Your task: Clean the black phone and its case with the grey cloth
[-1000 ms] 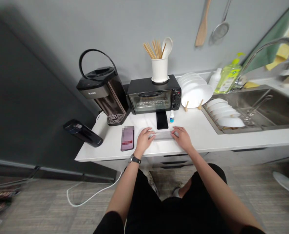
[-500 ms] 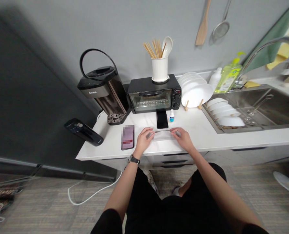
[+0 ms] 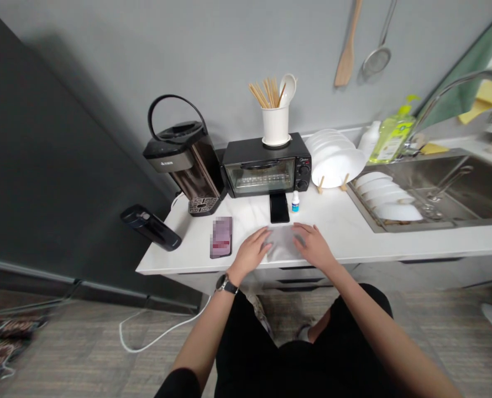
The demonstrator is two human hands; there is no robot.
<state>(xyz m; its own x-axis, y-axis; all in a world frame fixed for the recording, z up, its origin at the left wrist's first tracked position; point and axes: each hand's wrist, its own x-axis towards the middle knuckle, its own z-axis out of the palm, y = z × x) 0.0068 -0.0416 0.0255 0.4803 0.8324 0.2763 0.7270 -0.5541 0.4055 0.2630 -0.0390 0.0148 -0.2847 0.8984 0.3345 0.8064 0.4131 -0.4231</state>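
My left hand [image 3: 252, 254] and my right hand [image 3: 314, 247] rest on the white counter [image 3: 354, 232], on either side of a pale translucent sheet [image 3: 284, 243] lying flat between them. Each hand's fingers lie on an edge of that sheet, spread and fairly flat. A black watch [image 3: 226, 284] is on my left wrist. Just beyond the sheet lie a black phone [image 3: 278, 207] and a small white dropper bottle with a blue label [image 3: 295, 202].
A phone with a pink screen [image 3: 221, 236] lies left of my hands. Behind stand a black water boiler [image 3: 186, 156], a black toaster oven [image 3: 267, 165] with a chopstick holder [image 3: 275, 115], racked white plates [image 3: 337, 157], and a sink [image 3: 436, 182]. A black bottle [image 3: 150, 227] lies at the counter's left edge.
The sheet, pinched and lifted a moment ago, now lies flatter and nearer the counter's front edge. Both hands have come toward me with fingers spread on it. The camera shifted slightly.
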